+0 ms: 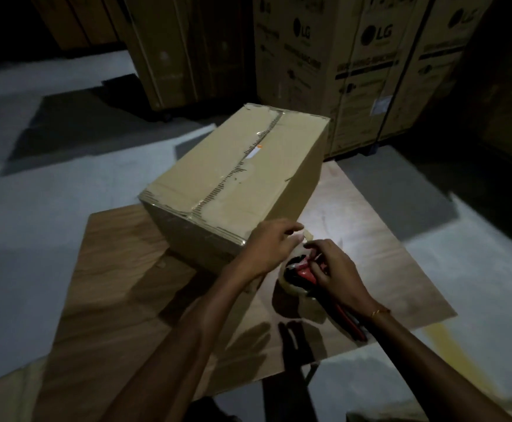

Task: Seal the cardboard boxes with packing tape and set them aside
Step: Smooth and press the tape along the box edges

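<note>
A closed brown cardboard box lies on flattened cardboard sheets, with an old torn tape strip running along its top seam. Just below its near right corner I hold a red tape dispenser carrying a roll of clear packing tape. My right hand grips the dispenser's head, and its handle runs back under my wrist. My left hand pinches the loose end of the tape close to the box's near corner.
Flattened cardboard sheets cover the grey floor under the box. Tall printed appliance cartons stand close behind the box, with more cartons at the back left. A yellow floor line runs at the right.
</note>
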The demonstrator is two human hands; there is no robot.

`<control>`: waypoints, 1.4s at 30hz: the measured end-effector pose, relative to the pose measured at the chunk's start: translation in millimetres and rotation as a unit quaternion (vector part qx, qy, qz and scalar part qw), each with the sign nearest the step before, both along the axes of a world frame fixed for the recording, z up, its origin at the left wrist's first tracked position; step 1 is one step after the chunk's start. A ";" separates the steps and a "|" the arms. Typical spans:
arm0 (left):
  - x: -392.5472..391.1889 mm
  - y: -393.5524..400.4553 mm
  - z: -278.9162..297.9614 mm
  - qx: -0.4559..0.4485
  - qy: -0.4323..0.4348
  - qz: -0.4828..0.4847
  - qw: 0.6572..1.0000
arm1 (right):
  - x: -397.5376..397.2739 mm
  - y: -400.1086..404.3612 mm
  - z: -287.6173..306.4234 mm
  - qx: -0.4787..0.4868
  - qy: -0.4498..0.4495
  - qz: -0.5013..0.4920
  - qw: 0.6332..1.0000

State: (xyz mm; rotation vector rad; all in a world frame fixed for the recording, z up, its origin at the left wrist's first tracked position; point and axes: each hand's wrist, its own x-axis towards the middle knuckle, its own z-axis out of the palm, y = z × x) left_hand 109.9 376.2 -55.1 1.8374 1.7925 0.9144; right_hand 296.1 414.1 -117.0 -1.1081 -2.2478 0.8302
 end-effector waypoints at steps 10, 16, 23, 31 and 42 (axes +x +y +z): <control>-86.4 -52.8 14.0 0.093 0.124 0.203 0.967 | -87.0 -4.3 47.9 0.080 0.064 0.107 0.989; -77.2 -72.7 -11.4 -0.092 0.211 0.192 0.954 | -115.7 -5.0 57.3 0.082 0.016 0.054 0.995; -62.0 -86.0 -12.6 -0.092 0.250 0.145 0.953 | -110.1 5.5 61.2 0.083 -0.029 0.107 0.990; -116.9 -82.0 -9.7 -0.093 0.242 0.211 0.943 | -139.5 -9.5 72.5 0.218 -0.167 0.164 0.947; -216.2 -65.3 -8.0 -0.087 0.179 0.336 0.920 | -169.2 -0.2 70.5 0.156 -0.122 0.151 0.968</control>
